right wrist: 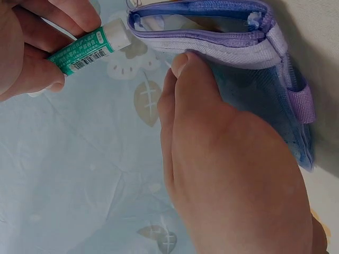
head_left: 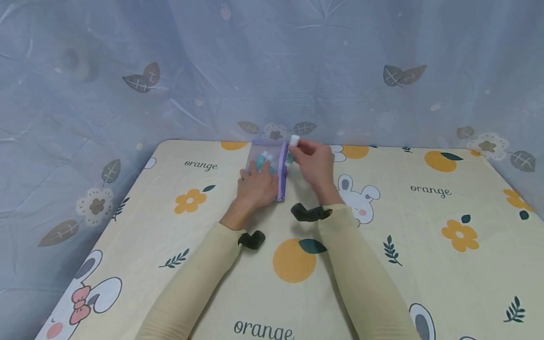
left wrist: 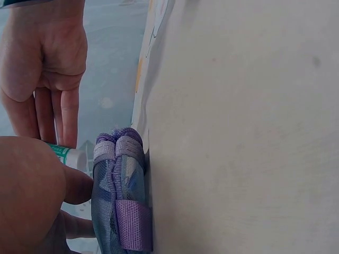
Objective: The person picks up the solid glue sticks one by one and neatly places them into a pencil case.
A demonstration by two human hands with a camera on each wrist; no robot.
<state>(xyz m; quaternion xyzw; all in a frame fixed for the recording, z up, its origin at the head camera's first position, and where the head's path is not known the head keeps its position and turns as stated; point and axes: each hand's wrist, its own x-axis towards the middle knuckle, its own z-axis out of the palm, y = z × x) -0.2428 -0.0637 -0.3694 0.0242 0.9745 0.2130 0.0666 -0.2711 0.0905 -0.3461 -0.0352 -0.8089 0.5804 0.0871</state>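
A see-through mesh pouch (head_left: 282,177) with purple and lilac edging lies at the table's far side. Its zipped mouth gapes in the right wrist view, facing right in the head view. My left hand (head_left: 258,188) rests on the pouch with fingers spread, the thumb near the mouth's edge. Through the mesh shows a teal-and-white tube (head_left: 261,159). Just right of the mouth, my right hand (head_left: 316,165) pinches a green-labelled glue stick (right wrist: 87,50) with white ends, held apart from the pouch. A barcode is visible on its label.
A pale cloth (head_left: 378,264) printed with oranges, flowers and rabbits covers the table. Behind the far edge hangs a grey-blue curtain (head_left: 272,71) with leaf prints. Black wrist cameras (head_left: 310,213) sit on both sleeves.
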